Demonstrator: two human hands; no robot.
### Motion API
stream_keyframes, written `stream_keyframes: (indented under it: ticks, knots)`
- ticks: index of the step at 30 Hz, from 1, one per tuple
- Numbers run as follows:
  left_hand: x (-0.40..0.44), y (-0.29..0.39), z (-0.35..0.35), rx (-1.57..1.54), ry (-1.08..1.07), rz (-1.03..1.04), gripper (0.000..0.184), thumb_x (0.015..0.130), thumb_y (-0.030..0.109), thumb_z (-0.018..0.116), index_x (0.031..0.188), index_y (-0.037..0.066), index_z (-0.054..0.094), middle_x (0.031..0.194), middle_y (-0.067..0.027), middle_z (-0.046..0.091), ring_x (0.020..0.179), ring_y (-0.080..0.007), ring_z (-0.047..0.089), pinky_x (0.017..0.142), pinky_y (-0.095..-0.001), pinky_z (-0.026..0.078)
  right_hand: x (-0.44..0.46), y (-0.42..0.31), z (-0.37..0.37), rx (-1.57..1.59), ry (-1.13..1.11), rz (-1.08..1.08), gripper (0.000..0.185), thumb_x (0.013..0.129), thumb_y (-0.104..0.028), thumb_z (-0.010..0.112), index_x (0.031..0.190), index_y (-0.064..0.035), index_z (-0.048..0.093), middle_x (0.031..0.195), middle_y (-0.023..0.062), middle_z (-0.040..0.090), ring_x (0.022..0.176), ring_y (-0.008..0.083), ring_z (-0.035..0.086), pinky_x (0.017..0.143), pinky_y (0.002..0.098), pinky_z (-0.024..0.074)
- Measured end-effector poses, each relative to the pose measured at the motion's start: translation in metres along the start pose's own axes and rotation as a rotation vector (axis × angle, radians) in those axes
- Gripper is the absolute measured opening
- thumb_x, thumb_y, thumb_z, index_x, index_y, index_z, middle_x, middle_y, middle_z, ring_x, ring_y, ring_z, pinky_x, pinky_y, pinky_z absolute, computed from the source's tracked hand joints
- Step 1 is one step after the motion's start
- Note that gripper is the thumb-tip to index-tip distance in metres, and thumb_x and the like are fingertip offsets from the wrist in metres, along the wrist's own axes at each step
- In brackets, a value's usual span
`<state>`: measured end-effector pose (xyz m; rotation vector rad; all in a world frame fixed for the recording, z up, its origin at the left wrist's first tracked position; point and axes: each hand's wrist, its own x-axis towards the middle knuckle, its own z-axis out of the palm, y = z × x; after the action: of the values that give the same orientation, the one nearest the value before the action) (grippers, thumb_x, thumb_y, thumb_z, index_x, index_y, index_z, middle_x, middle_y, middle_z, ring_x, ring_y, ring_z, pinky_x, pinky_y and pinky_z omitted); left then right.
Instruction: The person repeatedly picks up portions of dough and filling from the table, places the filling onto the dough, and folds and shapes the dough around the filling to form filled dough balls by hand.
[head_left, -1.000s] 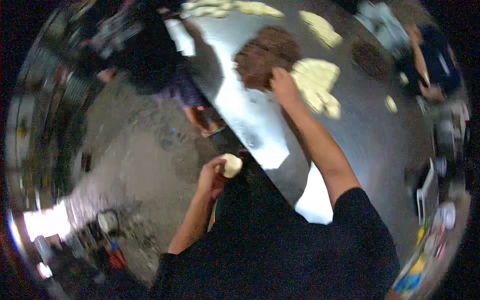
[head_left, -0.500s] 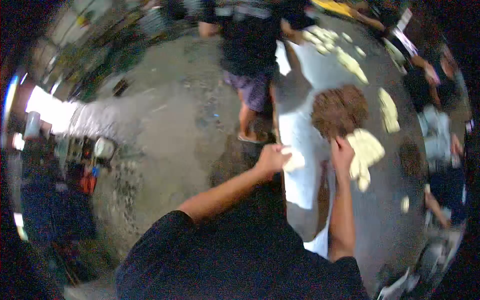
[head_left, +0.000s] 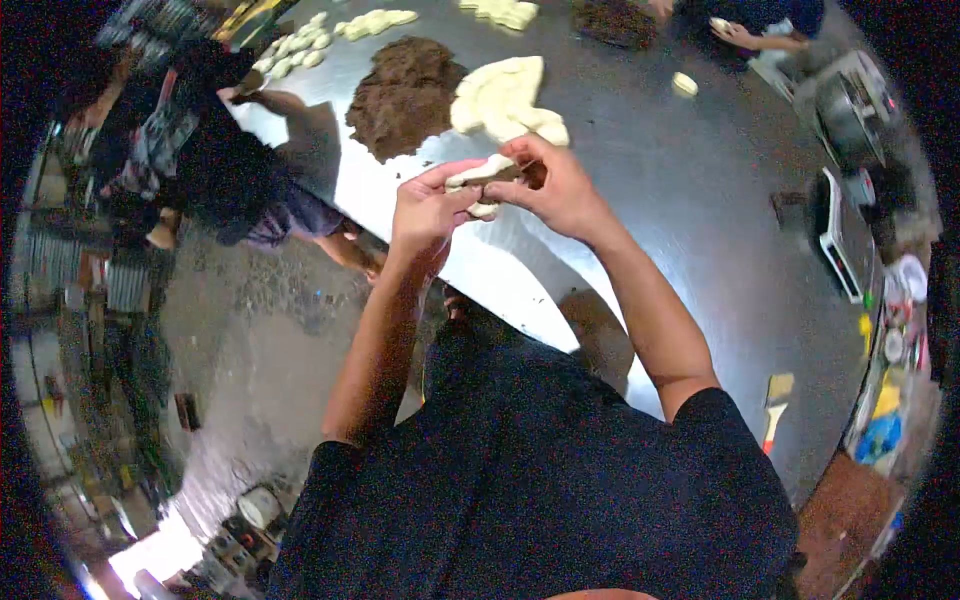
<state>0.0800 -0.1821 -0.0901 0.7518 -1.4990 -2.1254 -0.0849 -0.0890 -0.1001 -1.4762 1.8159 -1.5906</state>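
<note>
A small pale dough piece (head_left: 487, 172), folded around some brown filling, is held up between my two hands just above the metal table. My left hand (head_left: 428, 212) is closed on its left side, with the thumb across the front. From the right, my right hand (head_left: 555, 190) pinches the dough at the filling with thumb and fingers. Just beyond my hands lies a large slab of pale dough (head_left: 500, 95). To its left, a crumbly heap of brown filling (head_left: 405, 95) spreads on the table. My palms and part of the piece are hidden.
On the metal table (head_left: 660, 200) are several dough balls (head_left: 295, 45), a lone dough piece (head_left: 685, 84) and a brush (head_left: 776, 405). A flat-topped device (head_left: 842, 240) stands at the right edge. One person (head_left: 215, 150) stands at the left; another person's hand (head_left: 735, 33) holds dough across the table.
My right hand has come from the brown heap to the dough in my left hand, and brown filling now shows in it. The view has turned right, toward the table.
</note>
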Motion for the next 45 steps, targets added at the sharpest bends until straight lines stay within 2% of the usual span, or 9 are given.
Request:
stream_keyframes:
  ticks: [4, 6, 10, 16, 19, 28, 30, 38, 45]
  knots:
    - [0.006, 0.01, 0.035, -0.201, -0.073, -0.081, 0.032, 0.092, 0.009, 0.057, 0.121, -0.003, 0.052, 0.112, -0.0157, 0.062, 0.098, -0.0226, 0.063, 0.081, -0.0357, 0.054, -0.02, -0.022, -0.015, 0.081, -0.023, 0.276, 0.034, 0.069, -0.016, 0.081, 0.09, -0.0001, 0.058, 0.09, 0.0115, 0.061, 0.082, 0.0235, 0.062, 0.07, 0.0368, 0.0501]
    - [0.0, 0.024, 0.058, -0.265, 0.05, -0.053, 0.029, 0.093, 0.008, 0.054, 0.12, -0.002, 0.05, 0.11, -0.0175, 0.059, 0.101, -0.0241, 0.062, 0.087, -0.0384, 0.054, -0.036, -0.025, -0.005, -0.107, 0.246, -0.175, 0.035, 0.068, -0.013, 0.079, 0.095, -0.0018, 0.06, 0.091, 0.0116, 0.06, 0.082, 0.025, 0.062, 0.072, 0.0372, 0.0504]
    - [-0.006, 0.035, 0.077, -0.323, 0.136, 0.153, 0.041, 0.092, 0.005, 0.056, 0.132, 0.0, 0.045, 0.107, -0.0156, 0.061, 0.096, -0.0229, 0.064, 0.082, -0.0333, 0.054, -0.042, -0.067, -0.034, -0.151, 0.31, -0.313, 0.037, 0.071, -0.01, 0.076, 0.106, -0.0049, 0.063, 0.093, 0.0094, 0.061, 0.077, 0.0205, 0.06, 0.067, 0.0302, 0.0477]
    - [-0.017, 0.046, 0.097, -0.475, -0.056, -0.07, 0.041, 0.098, 0.016, 0.049, 0.135, -0.002, 0.046, 0.112, -0.0135, 0.061, 0.091, -0.0177, 0.063, 0.077, -0.0295, 0.051, -0.035, -0.06, -0.044, -0.145, 0.286, -0.03, 0.021, 0.07, -0.007, 0.076, 0.081, -0.0038, 0.059, 0.083, 0.0071, 0.061, 0.074, 0.0189, 0.061, 0.062, 0.0318, 0.0479]
    - [-0.017, 0.039, 0.1, -0.261, 0.091, 0.112, 0.04, 0.098, 0.017, 0.052, 0.133, -0.001, 0.048, 0.107, -0.0085, 0.064, 0.085, -0.0122, 0.061, 0.076, -0.0283, 0.049, -0.041, -0.06, -0.026, -0.382, 0.394, -0.474, 0.023, 0.071, -0.004, 0.074, 0.09, -0.0036, 0.062, 0.087, 0.0082, 0.061, 0.076, 0.0219, 0.061, 0.064, 0.0337, 0.0499]
    - [-0.024, 0.04, 0.098, 0.144, 0.105, -0.001, 0.028, 0.099, 0.025, 0.051, 0.099, 0.001, 0.065, 0.085, -0.0036, 0.065, 0.078, -0.01, 0.06, 0.07, -0.0245, 0.048, -0.039, -0.072, -0.041, -0.385, 0.416, -0.373, 0.025, 0.068, -0.001, 0.074, 0.085, -0.005, 0.056, 0.077, 0.0089, 0.055, 0.063, 0.0211, 0.057, 0.055, 0.0325, 0.0469]
    - [-0.025, 0.026, 0.1, -0.036, 0.063, 0.268, 0.025, 0.097, 0.021, 0.055, 0.101, 0.0, 0.069, 0.082, 0.0005, 0.064, 0.071, -0.0044, 0.053, 0.061, -0.0206, 0.042, -0.039, -0.075, -0.036, -0.381, 0.445, -0.573, 0.024, 0.068, -0.001, 0.074, 0.085, -0.0054, 0.057, 0.077, 0.0089, 0.055, 0.064, 0.0215, 0.058, 0.056, 0.0326, 0.0474]
    - [-0.039, 0.046, 0.112, -0.084, 0.063, 0.023, 0.036, 0.1, 0.027, 0.049, 0.094, -0.003, 0.067, 0.079, -0.004, 0.064, 0.068, -0.0091, 0.056, 0.066, -0.0254, 0.049, -0.044, -0.08, -0.045, -0.558, 0.441, -0.592, 0.027, 0.063, -0.005, 0.074, 0.085, -0.0077, 0.059, 0.082, 0.0088, 0.056, 0.075, 0.0293, 0.055, 0.065, 0.0394, 0.0462]
    - [-0.037, 0.036, 0.108, 0.088, 0.053, 0.254, 0.037, 0.102, 0.027, 0.045, 0.101, -0.005, 0.065, 0.086, -0.0058, 0.066, 0.069, -0.0072, 0.057, 0.062, -0.0234, 0.047, -0.068, -0.092, -0.043, -0.374, 0.458, -0.437, 0.023, 0.066, 0.0, 0.073, 0.085, -0.0069, 0.061, 0.083, 0.0073, 0.056, 0.079, 0.0262, 0.058, 0.068, 0.0366, 0.0483]
